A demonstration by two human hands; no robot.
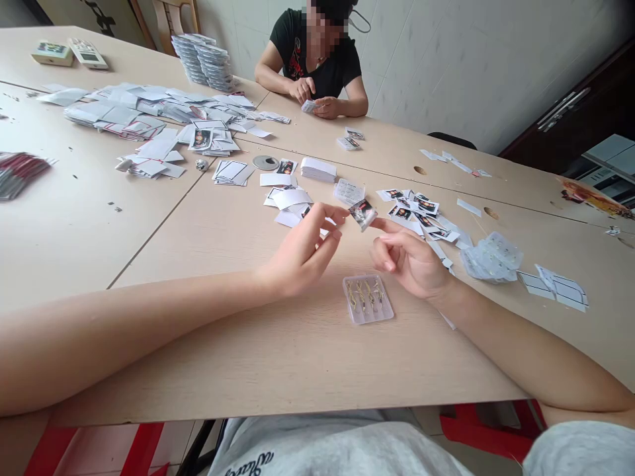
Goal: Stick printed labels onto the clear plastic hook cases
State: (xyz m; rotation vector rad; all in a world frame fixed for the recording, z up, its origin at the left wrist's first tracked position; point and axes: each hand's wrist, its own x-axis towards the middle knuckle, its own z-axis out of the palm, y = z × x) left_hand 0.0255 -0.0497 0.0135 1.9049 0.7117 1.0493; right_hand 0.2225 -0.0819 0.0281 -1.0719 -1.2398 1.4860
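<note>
A small flat box with a dark printed card (363, 213) sits tilted between my fingertips, slightly blurred. My left hand (307, 251) is at its left, fingers apart and the fingertips close to its edge. At its right, my right hand (409, 258) stretches out an index finger that appears to touch the box; the other fingers are curled, with nothing visible in them. Below the hands lies a clear plastic case (368, 317) with several fishing hooks (364, 295) on yellowish line in its compartments. Just behind the printed box is another clear box (349, 192).
Printed cards (421, 215) lie scattered at right, beside a bag of clear plastic pieces (491, 256). White cards (318, 169) are stacked ahead. Paper heaps (143, 109) and stacked boxes (203, 63) stand far left. Across the table, a person (317, 66) handles a small box.
</note>
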